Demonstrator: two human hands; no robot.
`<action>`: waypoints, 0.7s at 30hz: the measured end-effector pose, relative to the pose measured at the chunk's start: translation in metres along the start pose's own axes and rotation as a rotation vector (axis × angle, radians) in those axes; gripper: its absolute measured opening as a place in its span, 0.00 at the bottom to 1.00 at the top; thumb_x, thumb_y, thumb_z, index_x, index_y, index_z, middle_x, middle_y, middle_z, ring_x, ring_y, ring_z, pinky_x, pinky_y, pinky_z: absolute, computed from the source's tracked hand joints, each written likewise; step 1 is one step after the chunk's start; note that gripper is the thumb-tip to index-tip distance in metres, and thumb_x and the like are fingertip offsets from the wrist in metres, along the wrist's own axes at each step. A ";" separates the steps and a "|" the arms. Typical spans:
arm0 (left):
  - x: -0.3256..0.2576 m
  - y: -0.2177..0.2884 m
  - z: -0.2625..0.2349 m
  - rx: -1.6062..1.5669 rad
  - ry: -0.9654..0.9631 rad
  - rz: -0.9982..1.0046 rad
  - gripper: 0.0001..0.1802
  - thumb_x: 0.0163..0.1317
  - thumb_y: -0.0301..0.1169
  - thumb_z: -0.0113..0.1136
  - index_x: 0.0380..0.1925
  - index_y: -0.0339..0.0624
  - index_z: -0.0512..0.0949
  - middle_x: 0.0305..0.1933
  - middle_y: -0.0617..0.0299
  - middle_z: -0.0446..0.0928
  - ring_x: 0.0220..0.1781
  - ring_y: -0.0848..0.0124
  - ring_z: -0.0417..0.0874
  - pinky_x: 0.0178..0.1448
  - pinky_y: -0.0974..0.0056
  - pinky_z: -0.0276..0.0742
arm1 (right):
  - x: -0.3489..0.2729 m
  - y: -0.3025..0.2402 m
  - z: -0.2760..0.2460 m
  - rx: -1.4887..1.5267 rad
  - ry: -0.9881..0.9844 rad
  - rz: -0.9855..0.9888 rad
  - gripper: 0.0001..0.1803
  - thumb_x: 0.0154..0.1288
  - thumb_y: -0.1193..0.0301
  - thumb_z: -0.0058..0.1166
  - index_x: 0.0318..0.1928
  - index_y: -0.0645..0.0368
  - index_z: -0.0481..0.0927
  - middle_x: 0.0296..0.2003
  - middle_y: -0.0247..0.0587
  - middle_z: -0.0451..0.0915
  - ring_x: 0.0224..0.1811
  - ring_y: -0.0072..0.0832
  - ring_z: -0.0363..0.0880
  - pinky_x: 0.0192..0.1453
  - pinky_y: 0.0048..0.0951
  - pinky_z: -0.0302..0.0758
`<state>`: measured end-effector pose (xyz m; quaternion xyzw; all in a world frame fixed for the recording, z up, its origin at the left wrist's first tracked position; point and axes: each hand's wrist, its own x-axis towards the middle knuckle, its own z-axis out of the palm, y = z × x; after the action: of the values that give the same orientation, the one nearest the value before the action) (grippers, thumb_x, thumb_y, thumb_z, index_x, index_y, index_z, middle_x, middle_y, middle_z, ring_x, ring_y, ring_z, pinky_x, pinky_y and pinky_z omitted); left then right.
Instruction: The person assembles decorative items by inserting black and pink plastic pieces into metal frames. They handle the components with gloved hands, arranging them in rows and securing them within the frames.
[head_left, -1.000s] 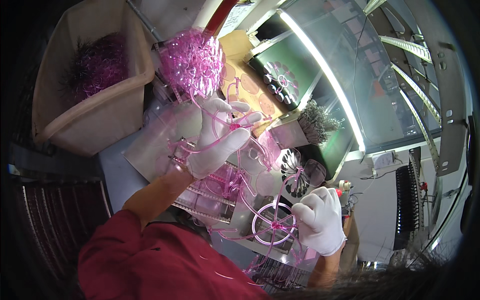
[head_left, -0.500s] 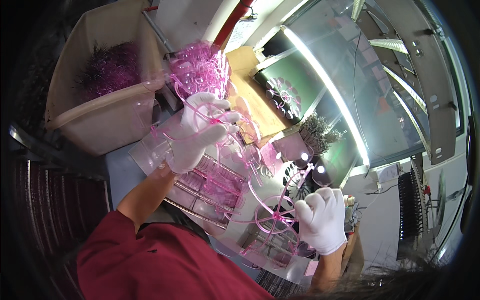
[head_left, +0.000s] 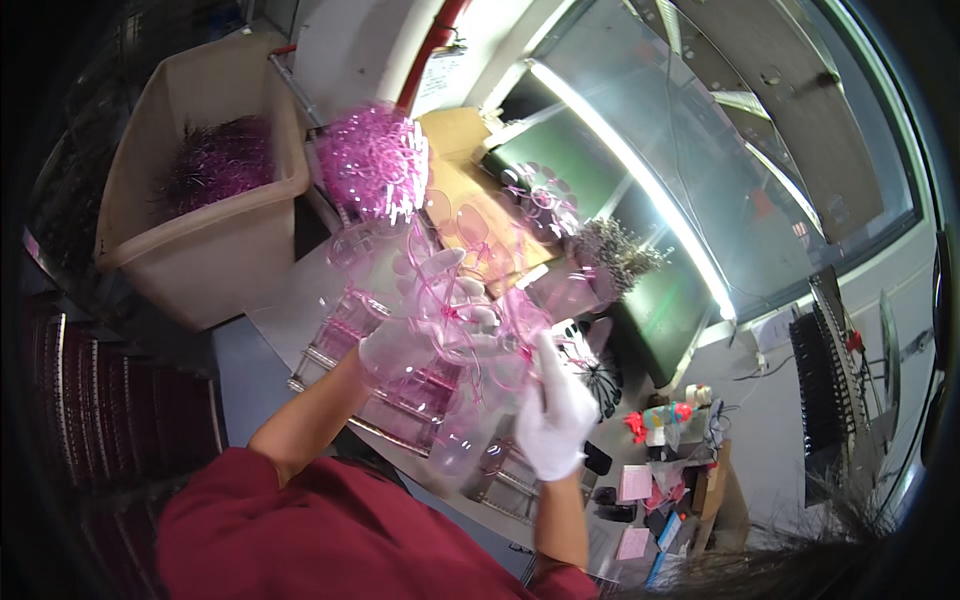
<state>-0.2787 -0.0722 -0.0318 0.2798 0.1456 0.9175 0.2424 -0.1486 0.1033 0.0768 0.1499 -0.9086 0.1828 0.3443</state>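
Both my hands wear white gloves and are close together over the middle of the table. My left hand (head_left: 405, 345) has its fingers curled around a clear pink plastic sprue (head_left: 450, 314), with thin curved branches and round lens-like discs. At the right side of that tangle, the closed fingers of my right hand (head_left: 555, 425) meet another pink part; the exact grip is partly hidden. Below the hands lies a metal-railed rack (head_left: 395, 425) holding pink translucent pieces in rows.
A cream bin (head_left: 215, 250) with dark and purple sprues stands at left. Beside it rises a pink sprue heap (head_left: 372, 160). Behind are a cardboard box (head_left: 455, 135), a dark bristly pile (head_left: 615, 250) and a bright tube light (head_left: 640, 175). Pink pads (head_left: 635, 482) lie at right.
My right hand has moved left, bringing its wheel-shaped pink sprue in beside my left hand. My left hand has come lower and slightly right. The view has shifted a little.
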 end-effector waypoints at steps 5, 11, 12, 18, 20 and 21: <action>-0.015 -0.011 0.027 0.045 -0.003 -0.100 0.62 0.61 0.28 0.79 0.87 0.53 0.45 0.76 0.55 0.68 0.76 0.57 0.76 0.78 0.46 0.76 | -0.015 -0.003 0.033 -0.054 0.019 0.025 0.35 0.54 0.84 0.61 0.67 0.57 0.86 0.20 0.38 0.71 0.19 0.34 0.73 0.26 0.37 0.73; -0.014 -0.016 0.022 0.127 0.026 -0.151 0.43 0.68 0.29 0.73 0.76 0.46 0.57 0.75 0.51 0.72 0.75 0.54 0.79 0.74 0.44 0.80 | -0.024 -0.001 0.034 0.096 0.016 0.023 0.28 0.59 0.82 0.64 0.62 0.58 0.88 0.25 0.42 0.79 0.28 0.39 0.81 0.40 0.37 0.82; -0.012 -0.009 0.021 0.066 0.029 -0.142 0.42 0.68 0.29 0.73 0.75 0.48 0.58 0.75 0.51 0.72 0.75 0.52 0.79 0.73 0.41 0.81 | -0.029 0.003 0.027 0.072 0.137 0.019 0.22 0.65 0.80 0.63 0.60 0.62 0.87 0.37 0.45 0.86 0.39 0.38 0.86 0.49 0.36 0.84; 0.005 0.013 0.052 -0.130 0.082 -0.016 0.41 0.63 0.28 0.78 0.70 0.68 0.65 0.74 0.49 0.70 0.71 0.42 0.80 0.60 0.33 0.88 | -0.097 0.000 0.042 1.101 0.399 0.878 0.26 0.77 0.58 0.62 0.65 0.62 0.81 0.62 0.53 0.82 0.64 0.40 0.81 0.68 0.43 0.77; 0.006 0.012 0.054 -0.124 0.082 0.047 0.40 0.62 0.24 0.77 0.69 0.61 0.66 0.68 0.52 0.75 0.65 0.49 0.84 0.59 0.40 0.90 | -0.086 -0.024 0.039 1.729 0.221 0.930 0.40 0.79 0.40 0.54 0.75 0.59 0.71 0.63 0.49 0.81 0.67 0.41 0.77 0.73 0.49 0.71; 0.008 0.010 0.052 -0.102 0.078 0.057 0.40 0.62 0.23 0.77 0.69 0.61 0.67 0.68 0.52 0.75 0.64 0.49 0.84 0.58 0.42 0.91 | -0.079 -0.037 0.041 1.869 0.205 0.934 0.40 0.81 0.41 0.51 0.75 0.60 0.70 0.60 0.48 0.81 0.64 0.40 0.77 0.73 0.48 0.72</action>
<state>-0.2579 -0.0698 0.0170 0.2353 0.1000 0.9404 0.2242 -0.1002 0.0641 0.0031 -0.0255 -0.3399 0.9381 0.0621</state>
